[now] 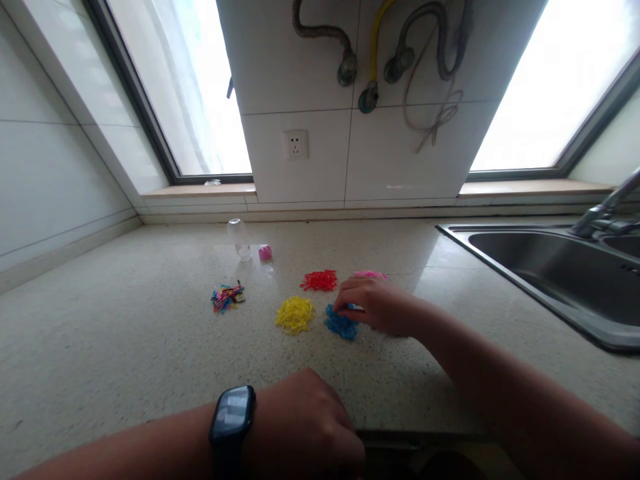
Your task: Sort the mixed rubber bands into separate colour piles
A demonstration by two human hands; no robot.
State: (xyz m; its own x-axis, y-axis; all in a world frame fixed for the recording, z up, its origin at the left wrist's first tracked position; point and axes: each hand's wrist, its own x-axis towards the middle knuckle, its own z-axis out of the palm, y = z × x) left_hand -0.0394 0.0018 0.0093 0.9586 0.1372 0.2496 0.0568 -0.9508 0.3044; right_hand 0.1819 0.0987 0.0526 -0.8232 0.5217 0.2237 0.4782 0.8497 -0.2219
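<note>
My right hand (375, 303) reaches over the blue pile (341, 324) of small, thin bands, its fingers curled together and the fingertips at the pile's upper edge. What those fingertips pinch, if anything, is hidden. Near the counter's front edge, my left hand (310, 423) is closed, with its back towards me and a black watch (233, 413) on the wrist; its inside cannot be seen. Beside the blue pile lie a yellow pile (295, 315) and a red pile (319, 280) of similar bands. A pink pile (371, 274) shows partly behind my right hand.
A mixed-colour heap (227, 297) lies to the left on the speckled counter (150, 347). Behind it stand a clear bottle (239, 240) and a small pink piece (265, 253). A steel sink (530, 280) with a tap (600, 213) is at the right.
</note>
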